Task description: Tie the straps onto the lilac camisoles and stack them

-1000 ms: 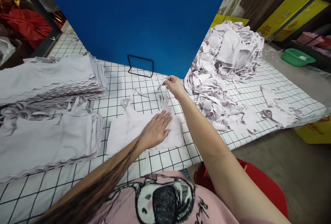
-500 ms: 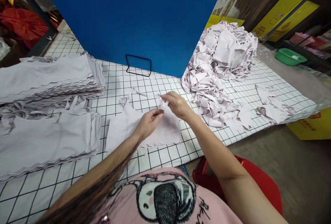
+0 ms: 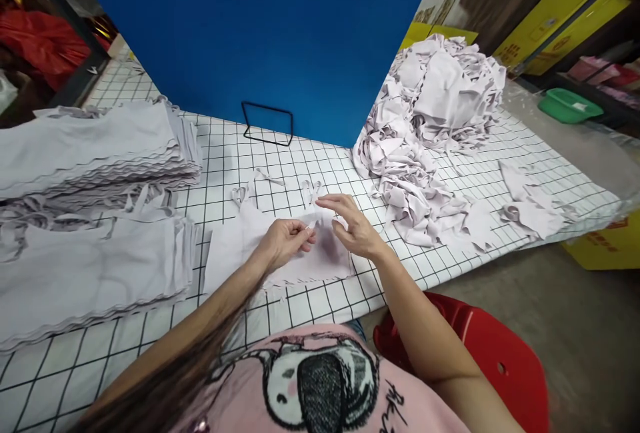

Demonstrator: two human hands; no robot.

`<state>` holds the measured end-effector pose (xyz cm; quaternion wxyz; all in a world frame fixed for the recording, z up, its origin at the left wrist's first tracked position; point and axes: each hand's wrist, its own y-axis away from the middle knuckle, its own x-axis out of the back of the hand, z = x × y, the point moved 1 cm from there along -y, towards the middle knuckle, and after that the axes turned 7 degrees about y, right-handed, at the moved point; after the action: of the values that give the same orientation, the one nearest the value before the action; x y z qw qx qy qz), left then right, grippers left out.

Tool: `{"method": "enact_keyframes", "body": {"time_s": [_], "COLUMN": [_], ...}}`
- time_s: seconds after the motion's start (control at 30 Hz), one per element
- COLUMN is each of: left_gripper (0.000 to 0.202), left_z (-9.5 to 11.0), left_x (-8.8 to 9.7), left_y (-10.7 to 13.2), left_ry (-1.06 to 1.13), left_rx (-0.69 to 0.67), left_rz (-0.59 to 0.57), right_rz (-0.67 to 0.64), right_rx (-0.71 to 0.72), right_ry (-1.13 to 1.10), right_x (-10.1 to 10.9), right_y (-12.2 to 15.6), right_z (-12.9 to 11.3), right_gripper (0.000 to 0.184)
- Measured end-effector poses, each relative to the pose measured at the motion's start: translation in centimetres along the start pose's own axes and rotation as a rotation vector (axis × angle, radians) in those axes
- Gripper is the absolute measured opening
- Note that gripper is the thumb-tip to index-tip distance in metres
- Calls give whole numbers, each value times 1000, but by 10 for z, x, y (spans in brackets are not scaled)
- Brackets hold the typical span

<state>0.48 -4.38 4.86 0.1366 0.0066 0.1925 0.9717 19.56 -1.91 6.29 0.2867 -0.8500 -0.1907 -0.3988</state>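
Note:
A pale strap top (image 3: pixel 231 246) lies flat on the checked tablecloth, its straps loose toward the blue board. Above its middle, my left hand (image 3: pixel 284 244) is closed in a pinch at the fingertips. A tiny whitish bit shows there, too small to name. My right hand (image 3: pixel 356 229) hovers over the top's right side, thumb and fingers apart, holding nothing. Its fingertips are near the right strap (image 3: pixel 311 192). My hands are a short gap apart.
Stacks of folded pale tops (image 3: pixel 95 260) stand at the left. A blue board (image 3: pixel 270 40) with a black wire frame (image 3: pixel 267 141) rises behind. A heap of pale pieces (image 3: pixel 450 96) spreads at the right. A red stool (image 3: pixel 495 353) stands beside the table.
My right hand has opened and moved slightly down and right, away from the strap. My left hand has drawn slightly down and left, its fingers now pinched. The top stays in place.

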Motion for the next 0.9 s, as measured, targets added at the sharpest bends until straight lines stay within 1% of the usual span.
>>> {"method": "enact_keyframes", "body": {"time_s": [0.07, 0.17, 0.23, 0.3, 0.33, 0.43, 0.47, 0.53, 0.6, 0.67, 0.73, 0.83, 0.9], "left_gripper": [31, 25, 26, 27, 26, 19, 19, 21, 17, 13, 13, 12, 11], "left_z": [-1, -5, -6, -6, -5, -4, -6, -10, -16, -21, -23, -24, -24], "left_x": [-3, -9, -10, -8, -5, 7, 10, 14, 15, 15, 13, 12, 11], "left_y": [5, 12, 15, 14, 12, 3, -1, -8, -13, -15, -15, -15, -15], "left_ry": [-107, -273, -346, -417, -471, -728, -814, -928, -948, -915, -871, -817, -790], "left_rx": [-28, -76, -103, -156, -211, -426, -470, -484, -459, -448, -444, -438, -440], "left_rz": [-40, -64, -58, -43, -13, 159, 198, 213, 205, 218, 221, 220, 229], "right_rz": [-74, -220, -253, -246, -230, -119, -75, -32, -54, -87, -78, -34, -36], "right_rx": [0, 3, -26, -41, -45, -70, -89, -114, -113, -96, -81, -67, -65], "right_ry": [-80, -74, -62, -52, -36, -12, -26, -79, -114, -117, -108, -109, -105], "right_x": [3, -2, -6, -5, -3, 4, 6, 2, -7, -20, -30, -38, -41], "right_y": [5, 11, 11, 9, 7, -2, -5, -10, -12, -12, -11, -10, -9], "right_z": [-6, -9, -6, -1, 1, 6, 7, 9, 12, 14, 17, 19, 19], "right_gripper": [49, 30, 20, 15, 13, 14, 15, 16, 14, 13, 12, 12, 12]}}
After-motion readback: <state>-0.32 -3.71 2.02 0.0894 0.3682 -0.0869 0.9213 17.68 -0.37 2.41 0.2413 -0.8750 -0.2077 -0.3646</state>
